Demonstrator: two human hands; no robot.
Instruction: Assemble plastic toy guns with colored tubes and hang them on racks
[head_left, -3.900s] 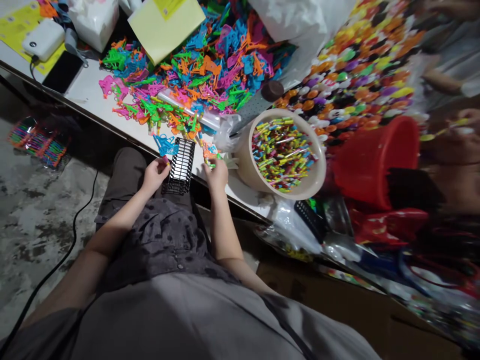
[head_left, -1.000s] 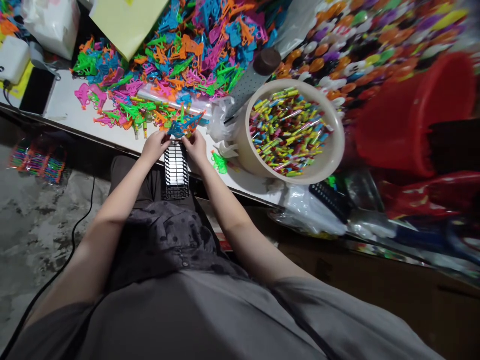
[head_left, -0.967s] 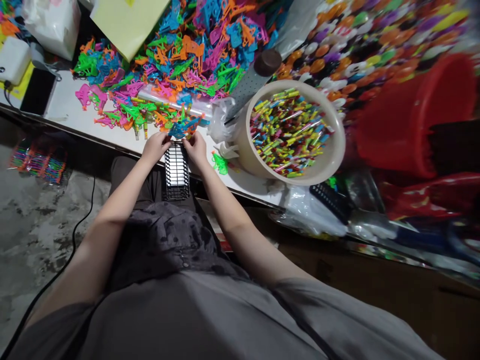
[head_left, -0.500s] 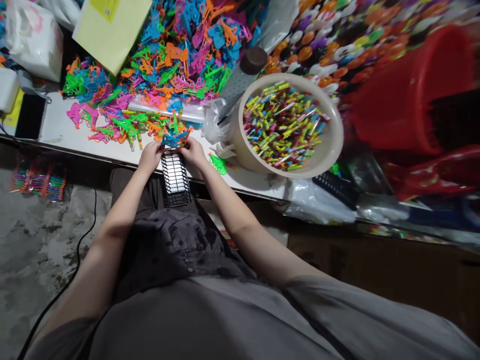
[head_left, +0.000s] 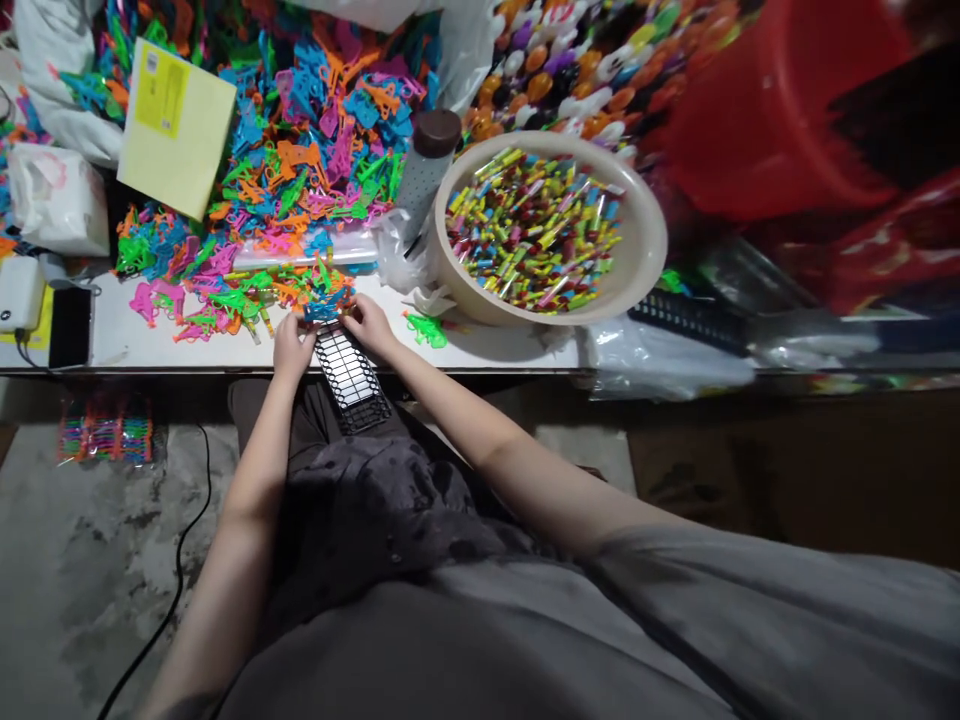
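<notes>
A small blue plastic toy gun sits between my two hands at the front of the white table. My left hand is closed at its left end, fingertips pinching. From the other side, my right hand pinches its right end with thumb and fingers. Just below the toy, a black wire rack with a row of slots slopes from the table edge down toward my lap. Behind my hands lie loose green, orange and pink toy guns. A green toy gun rests apart, right of my right hand.
A cream tub full of small colourful tubes stands to the right, beside a brown-capped bottle. A large pile of toy guns fills the back. A red bucket is farther right; a phone lies left.
My view has turned and shifted, so the table edge looks more level. Both hands stay at the blue toy gun above the rack, with little visible change in grip.
</notes>
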